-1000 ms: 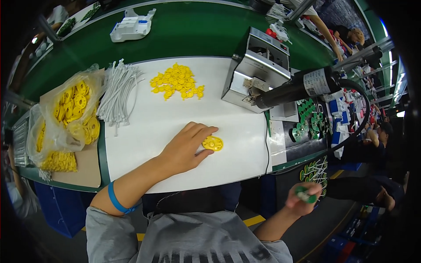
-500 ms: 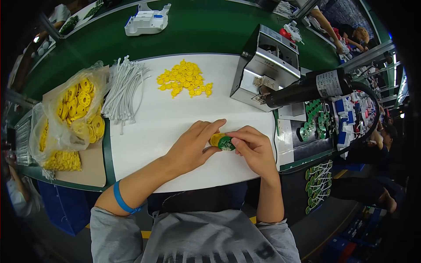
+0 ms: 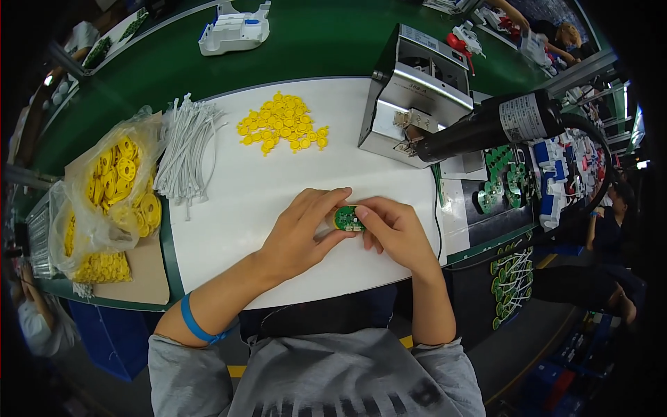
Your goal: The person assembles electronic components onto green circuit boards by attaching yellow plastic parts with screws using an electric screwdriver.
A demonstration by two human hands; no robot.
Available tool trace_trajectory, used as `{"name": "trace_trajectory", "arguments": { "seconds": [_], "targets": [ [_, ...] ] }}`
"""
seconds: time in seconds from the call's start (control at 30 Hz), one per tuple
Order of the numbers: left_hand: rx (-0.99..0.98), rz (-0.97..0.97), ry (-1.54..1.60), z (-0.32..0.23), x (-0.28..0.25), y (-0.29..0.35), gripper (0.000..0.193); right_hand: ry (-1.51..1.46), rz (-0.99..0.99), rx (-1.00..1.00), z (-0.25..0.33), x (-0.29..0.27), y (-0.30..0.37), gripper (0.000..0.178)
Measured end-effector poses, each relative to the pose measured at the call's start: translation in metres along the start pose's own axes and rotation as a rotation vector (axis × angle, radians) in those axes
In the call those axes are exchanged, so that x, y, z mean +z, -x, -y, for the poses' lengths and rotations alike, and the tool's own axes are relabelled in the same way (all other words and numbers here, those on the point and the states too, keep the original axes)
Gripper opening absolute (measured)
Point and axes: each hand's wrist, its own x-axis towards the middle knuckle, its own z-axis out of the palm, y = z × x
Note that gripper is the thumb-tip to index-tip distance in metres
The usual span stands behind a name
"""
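Note:
Over the white work surface [image 3: 278, 240] I hold a small green circuit board [image 3: 347, 219] between both hands. A thin yellow edge shows at its left rim; the rest of the yellow piece is hidden behind it. My left hand [image 3: 300, 224] is closed on the left side, fingers above and thumb below. My right hand [image 3: 394, 231] grips the right side, its thumb pressed on the board's face. Beyond my hands lies a pile of small yellow plastic parts [image 3: 281, 124].
A metal machine [image 3: 415, 90] with a black cylindrical tool [image 3: 479, 132] stands at the right. White cable ties [image 3: 186, 149] and bags of yellow discs [image 3: 114, 181] lie left. More green boards [image 3: 501, 184] sit far right. A white housing [image 3: 236, 31] rests at the back.
The green board now lies over the yellow piece, nearly covering it; before, they were offset side by side. My right thumb has moved onto the board's face. The whole view has shifted slightly.

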Motion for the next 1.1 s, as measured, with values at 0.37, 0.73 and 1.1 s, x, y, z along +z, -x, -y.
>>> {"name": "trace_trajectory", "arguments": {
  "seconds": [0.37,0.73,1.1],
  "targets": [
    [-0.593,0.156,0.879,0.007,0.003,-0.01,0.023,-0.124,-0.056,-0.129,-0.016,-0.01,0.001,0.019],
    [-0.634,0.154,0.889,0.009,0.002,-0.012,0.019,-0.11,-0.078,-0.083,-0.018,-0.007,-0.003,0.022],
    [-0.64,0.179,0.886,0.009,0.0,-0.011,0.02,-0.102,-0.132,-0.091,-0.023,0.0,-0.005,0.021]
  ]
}}
